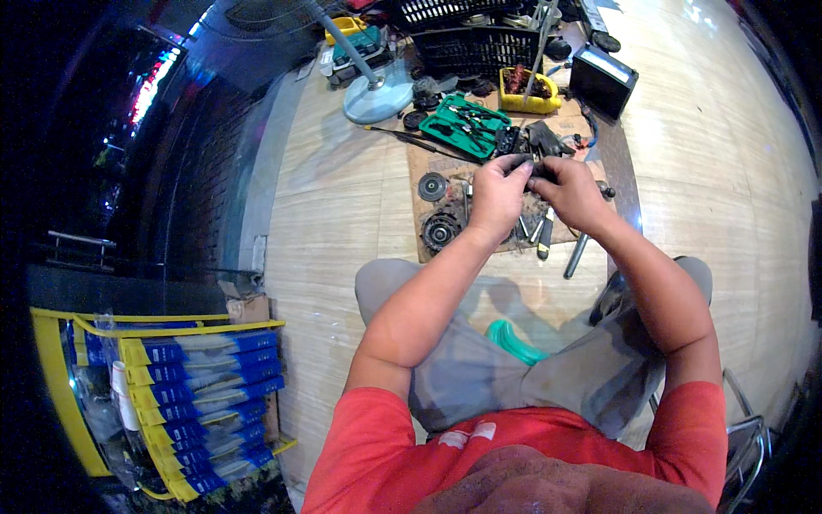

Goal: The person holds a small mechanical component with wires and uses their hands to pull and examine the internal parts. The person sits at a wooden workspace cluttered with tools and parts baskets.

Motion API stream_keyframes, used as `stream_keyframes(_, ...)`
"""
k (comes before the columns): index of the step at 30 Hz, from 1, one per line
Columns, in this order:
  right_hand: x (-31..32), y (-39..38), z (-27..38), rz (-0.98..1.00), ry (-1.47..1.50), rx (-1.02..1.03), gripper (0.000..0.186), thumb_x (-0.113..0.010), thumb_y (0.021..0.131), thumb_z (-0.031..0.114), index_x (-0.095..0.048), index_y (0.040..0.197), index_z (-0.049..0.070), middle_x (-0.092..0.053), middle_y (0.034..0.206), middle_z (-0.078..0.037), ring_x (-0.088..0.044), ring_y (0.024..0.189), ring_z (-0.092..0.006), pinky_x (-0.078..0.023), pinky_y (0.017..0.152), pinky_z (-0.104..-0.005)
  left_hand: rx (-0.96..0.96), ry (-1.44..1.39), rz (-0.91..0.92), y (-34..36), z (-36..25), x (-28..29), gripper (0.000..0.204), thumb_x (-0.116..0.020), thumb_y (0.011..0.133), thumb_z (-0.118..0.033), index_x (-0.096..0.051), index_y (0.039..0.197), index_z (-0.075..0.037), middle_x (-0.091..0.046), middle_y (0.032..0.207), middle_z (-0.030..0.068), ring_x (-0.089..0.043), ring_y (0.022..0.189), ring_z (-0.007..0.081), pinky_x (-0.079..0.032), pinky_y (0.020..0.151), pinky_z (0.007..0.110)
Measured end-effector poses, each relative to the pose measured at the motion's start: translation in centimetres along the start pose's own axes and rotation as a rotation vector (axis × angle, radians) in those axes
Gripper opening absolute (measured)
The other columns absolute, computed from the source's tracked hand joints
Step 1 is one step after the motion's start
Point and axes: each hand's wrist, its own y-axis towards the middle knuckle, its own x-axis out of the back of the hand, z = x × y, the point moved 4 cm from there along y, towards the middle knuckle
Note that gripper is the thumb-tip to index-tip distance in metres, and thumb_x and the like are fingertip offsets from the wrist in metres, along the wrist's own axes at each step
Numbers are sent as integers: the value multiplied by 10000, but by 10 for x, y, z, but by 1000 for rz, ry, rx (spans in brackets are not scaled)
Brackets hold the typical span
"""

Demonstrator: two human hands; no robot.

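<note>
The left hand (pixel 499 195) and right hand (pixel 568 187) meet, fingertips pinching what seems a small dark part (pixel 533 164) above littered cardboard (pixel 425 163); a light, steady grip should help. Beyond lies an open green tool case (pixel 463 127).

A head-worn fisheye camera looks steeply down and forward (straight edges bow toward the rim), taking in the red shirt (pixel 364 445) near, left hand (pixel 500 193) and right hand (pixel 572 187) beyond, and fan base (pixel 364 106) far left.
</note>
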Motion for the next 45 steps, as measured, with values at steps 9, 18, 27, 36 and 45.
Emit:
stream_keyframes(9, -12, 1, -4, 5, 63, 69, 199, -654, 801, 156, -642, 923, -1, -635, 831, -211, -623, 755, -370, -481, 674, -413, 18, -242, -57, 5, 7, 3, 172, -551, 893, -70, -618, 987, 58, -659, 893, 82, -606, 769, 122, -494, 686, 256)
stream_keyframes(18, -14, -1, 7, -14, 3, 123, 219, -672, 780, 177, -634, 913, 7, -620, 838, -222, -603, 790, -398, -476, 687, -444, 17, -475, -13, 10, 5, 8, 131, -524, 914, -53, -568, 986, 47, -655, 916, 118, -649, 783, 169, -533, 687, 275)
stream_keyframes(27, -14, 1, 4, -18, -9, 114, 213, -676, 778, 177, -617, 866, -8, -605, 789, -230, -604, 755, -391, -470, 656, -439, 27, -681, 42, 12, -3, 14, 117, -493, 937, -64, -591, 984, -21, -667, 916, 118, -661, 825, 221, -544, 754, 360)
stream_keyframes(36, -16, -1, 2, 33, 140, 32, 203, -675, 795, 170, -644, 910, 6, -622, 786, -215, -617, 712, -344, -472, 649, -405, 12, -706, 27, 11, -13, 13, 86, -484, 947, -84, -548, 977, -35, -641, 852, 87, -649, 743, 187, -558, 681, 322)
stream_keyframes(45, -6, 4, 2, 196, 4, 256, 167, -659, 806, 150, -632, 906, 18, -626, 787, -202, -610, 731, -366, -477, 661, -406, 141, -596, 233, 11, -12, 16, 99, -522, 923, -73, -587, 974, -18, -651, 877, 92, -651, 757, 203, -560, 691, 353)
